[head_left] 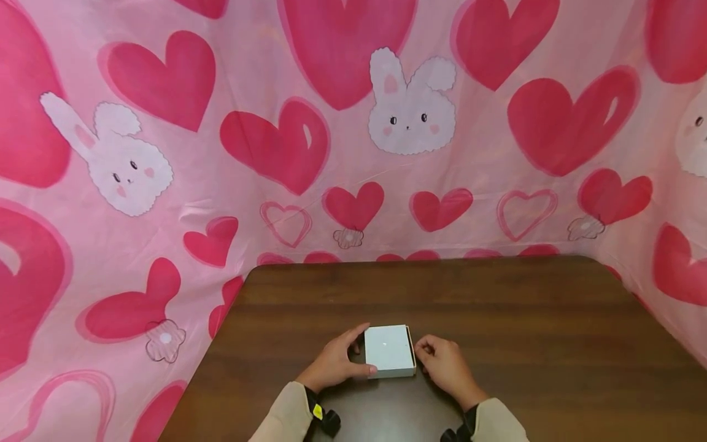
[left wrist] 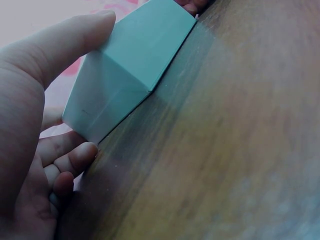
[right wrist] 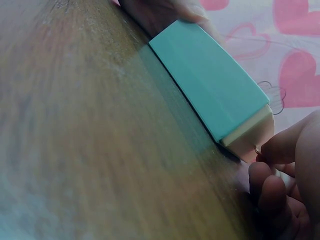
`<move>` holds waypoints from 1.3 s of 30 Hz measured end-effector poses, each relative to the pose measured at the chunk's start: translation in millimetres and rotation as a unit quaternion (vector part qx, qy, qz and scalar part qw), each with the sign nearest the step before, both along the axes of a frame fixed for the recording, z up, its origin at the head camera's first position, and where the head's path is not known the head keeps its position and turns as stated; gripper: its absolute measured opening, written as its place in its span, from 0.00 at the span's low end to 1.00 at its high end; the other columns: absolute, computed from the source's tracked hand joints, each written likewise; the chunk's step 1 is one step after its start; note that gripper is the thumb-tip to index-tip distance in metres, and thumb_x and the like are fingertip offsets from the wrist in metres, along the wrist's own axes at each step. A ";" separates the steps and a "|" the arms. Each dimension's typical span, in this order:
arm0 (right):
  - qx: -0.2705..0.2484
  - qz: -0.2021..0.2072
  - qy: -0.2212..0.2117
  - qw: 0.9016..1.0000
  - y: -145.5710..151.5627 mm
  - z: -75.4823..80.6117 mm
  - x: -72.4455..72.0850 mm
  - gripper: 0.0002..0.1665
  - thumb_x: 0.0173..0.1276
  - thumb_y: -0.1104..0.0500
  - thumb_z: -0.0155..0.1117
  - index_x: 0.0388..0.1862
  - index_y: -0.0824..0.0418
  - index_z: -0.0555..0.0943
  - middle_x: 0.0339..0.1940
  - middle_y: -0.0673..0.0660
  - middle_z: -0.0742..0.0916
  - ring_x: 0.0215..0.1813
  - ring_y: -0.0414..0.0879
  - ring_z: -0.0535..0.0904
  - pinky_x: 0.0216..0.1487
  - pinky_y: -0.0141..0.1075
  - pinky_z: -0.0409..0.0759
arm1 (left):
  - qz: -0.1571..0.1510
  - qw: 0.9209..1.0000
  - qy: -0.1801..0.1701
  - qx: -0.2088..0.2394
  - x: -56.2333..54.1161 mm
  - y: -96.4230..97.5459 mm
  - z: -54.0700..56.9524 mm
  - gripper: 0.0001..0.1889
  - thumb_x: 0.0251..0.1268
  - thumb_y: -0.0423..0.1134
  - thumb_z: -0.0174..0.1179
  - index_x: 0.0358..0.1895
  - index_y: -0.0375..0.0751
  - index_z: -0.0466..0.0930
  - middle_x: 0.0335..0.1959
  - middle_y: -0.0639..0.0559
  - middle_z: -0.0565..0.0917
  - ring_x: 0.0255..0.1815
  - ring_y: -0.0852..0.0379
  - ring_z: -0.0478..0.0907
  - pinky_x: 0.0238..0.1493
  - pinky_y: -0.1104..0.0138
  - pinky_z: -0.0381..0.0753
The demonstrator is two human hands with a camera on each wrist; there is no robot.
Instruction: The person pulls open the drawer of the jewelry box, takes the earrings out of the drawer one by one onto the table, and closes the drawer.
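Note:
A small, flat, pale box (head_left: 386,347) lies on the brown table and looks teal in both wrist views. Its cream-coloured end (right wrist: 252,132) faces right, like the front of an inner tray inside a sleeve. My left hand (head_left: 338,362) grips the box from the left, thumb on the near side and fingers round the far side. At the cream end, my right hand (head_left: 446,367) pinches a small loop-like pull (right wrist: 257,149) between thumb and forefinger; most of it is hidden by the fingertips. The other right fingers are curled. What the box contains is hidden.
The dark wood-grain table (head_left: 525,319) extends around the box on all sides. A pink cloth (head_left: 342,159) with hearts and rabbits hangs behind it and along both sides. Black straps with small cameras (head_left: 331,422) sit on both wrists.

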State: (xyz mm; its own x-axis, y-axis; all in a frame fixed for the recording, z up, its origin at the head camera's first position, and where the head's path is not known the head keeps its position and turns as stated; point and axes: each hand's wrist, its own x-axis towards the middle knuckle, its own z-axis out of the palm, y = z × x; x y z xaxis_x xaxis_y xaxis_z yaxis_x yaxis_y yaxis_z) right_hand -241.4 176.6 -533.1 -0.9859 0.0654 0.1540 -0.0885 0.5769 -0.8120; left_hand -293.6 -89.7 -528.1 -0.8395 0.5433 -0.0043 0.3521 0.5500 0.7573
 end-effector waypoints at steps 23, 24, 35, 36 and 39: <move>0.006 -0.006 -0.002 1.000 -4.6 1.1 3.9 0.07 0.66 0.61 0.66 0.28 0.52 0.82 0.16 0.44 0.77 0.19 0.39 0.74 0.24 0.34 0.70 | 0.009 1.000 0.001 -0.015 2.9 -2.5 1.5 0.49 0.46 0.63 0.72 0.74 0.62 0.60 0.42 0.59 0.74 0.44 0.57 0.71 0.40 0.59 0.71; 0.006 -0.005 -0.001 1.000 -4.4 1.7 3.5 0.07 0.66 0.61 0.66 0.28 0.52 0.82 0.16 0.44 0.77 0.19 0.39 0.74 0.24 0.34 0.71 | 0.009 1.000 0.002 -0.016 2.3 -2.2 1.7 0.49 0.47 0.63 0.72 0.74 0.62 0.60 0.42 0.59 0.74 0.44 0.57 0.71 0.41 0.59 0.71; 0.010 -0.007 0.000 1.000 -2.9 1.4 1.0 0.08 0.66 0.61 0.66 0.27 0.51 0.82 0.16 0.43 0.77 0.19 0.39 0.74 0.25 0.34 0.71 | 0.009 1.000 -0.004 -0.011 -0.1 -1.0 0.5 0.49 0.47 0.63 0.72 0.75 0.61 0.59 0.49 0.59 0.74 0.46 0.57 0.70 0.43 0.58 0.71; 0.010 -0.007 0.000 1.000 -2.8 1.2 0.8 0.08 0.66 0.61 0.66 0.27 0.51 0.82 0.16 0.43 0.77 0.19 0.39 0.74 0.25 0.34 0.71 | 0.010 1.000 -0.005 -0.011 -0.1 -0.9 0.0 0.49 0.47 0.63 0.72 0.75 0.62 0.59 0.49 0.59 0.74 0.46 0.57 0.70 0.43 0.58 0.71; 0.008 -0.006 0.001 1.000 -2.3 0.5 -0.1 0.08 0.66 0.61 0.66 0.27 0.51 0.82 0.17 0.43 0.77 0.19 0.39 0.74 0.25 0.34 0.71 | 0.011 1.000 -0.004 -0.010 -0.8 -0.6 -0.7 0.49 0.47 0.63 0.72 0.75 0.62 0.59 0.48 0.59 0.74 0.46 0.57 0.70 0.43 0.58 0.71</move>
State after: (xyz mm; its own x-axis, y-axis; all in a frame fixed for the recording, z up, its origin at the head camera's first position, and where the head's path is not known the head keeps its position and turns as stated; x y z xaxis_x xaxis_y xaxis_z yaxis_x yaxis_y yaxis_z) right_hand -241.5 174.3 -532.6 -0.9848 0.0750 0.1564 -0.0825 0.5909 -0.8025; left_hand -294.4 -90.3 -528.8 -0.8509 0.5249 -0.0218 0.3343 0.5729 0.7484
